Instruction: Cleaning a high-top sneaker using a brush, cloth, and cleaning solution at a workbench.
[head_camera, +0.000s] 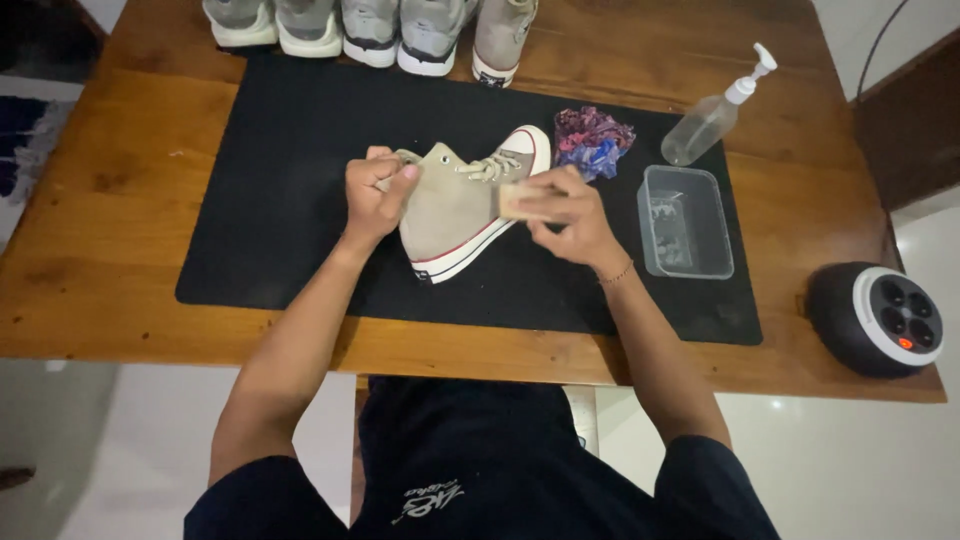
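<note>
I hold a beige high-top canvas sneaker (455, 205) tipped on its side above the middle of the black mat (280, 200), toe cap pointing away from me. My left hand (375, 195) is clenched around the heel collar, fingers curled tight on the fabric, fixing the shoe in place. My right hand (565, 215) pinches a small tan scrubbing block (512, 202) between thumb and fingertips and presses it against the side panel, just below the laces. I judge the step in hand to be scrubbing the canvas upper near the sole edge. The next move, in my judgement, calls for short strokes along the panel with steady counter-pressure from the left hand, keeping the block clear of the laces. To the right stand a clear plastic tub (686, 222), a pump bottle (715, 112) and a crumpled purple cloth (592, 140). More sneakers (370, 28) line the far table edge.
</note>
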